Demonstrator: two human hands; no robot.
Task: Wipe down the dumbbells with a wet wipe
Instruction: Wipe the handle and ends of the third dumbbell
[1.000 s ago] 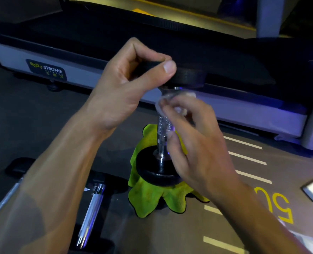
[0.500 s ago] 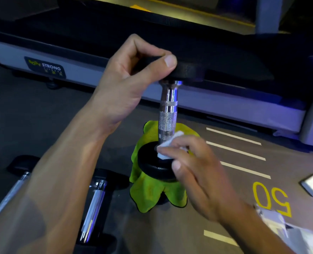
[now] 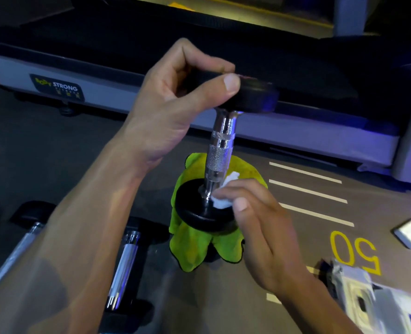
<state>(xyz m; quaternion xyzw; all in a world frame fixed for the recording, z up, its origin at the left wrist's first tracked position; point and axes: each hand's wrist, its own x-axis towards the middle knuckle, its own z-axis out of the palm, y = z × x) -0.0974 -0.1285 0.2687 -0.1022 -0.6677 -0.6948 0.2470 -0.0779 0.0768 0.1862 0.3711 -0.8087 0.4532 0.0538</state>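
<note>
The dumbbell (image 3: 220, 150) stands upright, its top gripped by the left hand (image 3: 175, 102); the right hand (image 3: 260, 227) pinches the wipe (image 3: 222, 200), still low by the bottom weight.

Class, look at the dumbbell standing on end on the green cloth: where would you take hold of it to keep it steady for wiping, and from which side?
Grip the top weight plate of the dumbbell from above and the left, as the left hand does. Standing upright, it leaves the knurled handle free for the right hand with the wet wipe.

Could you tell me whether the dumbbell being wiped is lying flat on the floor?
No, the dumbbell stands upright on a green cloth, with the left hand holding its top end.
</note>
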